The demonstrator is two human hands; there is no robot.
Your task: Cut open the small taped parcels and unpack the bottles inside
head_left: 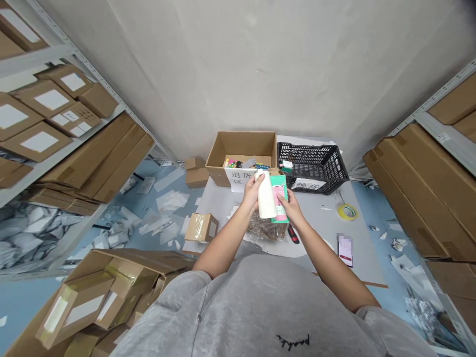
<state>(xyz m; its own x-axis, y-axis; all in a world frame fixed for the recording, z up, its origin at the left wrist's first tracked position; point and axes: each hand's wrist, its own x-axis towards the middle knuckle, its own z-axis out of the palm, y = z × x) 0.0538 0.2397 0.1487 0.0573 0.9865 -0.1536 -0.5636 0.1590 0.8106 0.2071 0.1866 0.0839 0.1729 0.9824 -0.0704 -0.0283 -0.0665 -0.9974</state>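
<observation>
Where the table's clutter lies: around the hands, a taped carton (198,227) sits at eight o'clock, an open cardboard box (247,142) at eleven, crumpled clear wrap (265,231) at six, a red-and-black tool (293,234) at five, a black crate (336,167) at two, a phone (346,252) at four and yellow tape (347,212) at three.
In the way: the bottle (265,199) covers part of the box's handwritten sign (238,179) and overlaps the packet (279,186).
Left hand (253,191): closed around the bottle, thumb across its front.
Right hand (291,206): pinching the packet's three-o'clock edge, thumb on its face.
Bottle: cream-white, narrow-necked, nearly upright, above the table's (320,225) middle.
Packet: flat, green-bordered, pink inside.
</observation>
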